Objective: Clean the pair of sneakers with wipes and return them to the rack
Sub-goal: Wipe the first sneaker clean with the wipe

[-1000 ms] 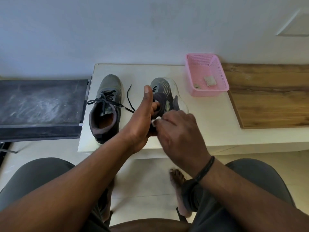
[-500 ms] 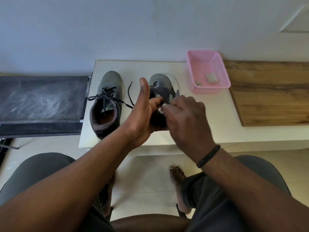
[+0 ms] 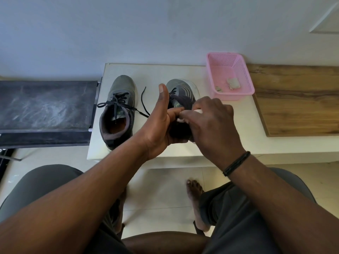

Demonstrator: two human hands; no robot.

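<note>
Basket (image 3: 246,91), pink, on table (image 3: 229,142): few used wipes (image 3: 233,83) inside.

Your two sneakers are grey. The left sneaker (image 3: 120,107) has black laces, a dark brownish collar lining and an orange-tan insole. The right sneaker (image 3: 181,92) is grey with pale curved stripes on its side and a white sole edge. A white wipe (image 3: 190,114) shows at your fingers. The table (image 3: 220,129) is cream-white. The basket (image 3: 229,76) is pink with a fine mesh pattern, holding greyish used wipes (image 3: 233,83). A black band (image 3: 236,163) circles your right wrist.
</note>
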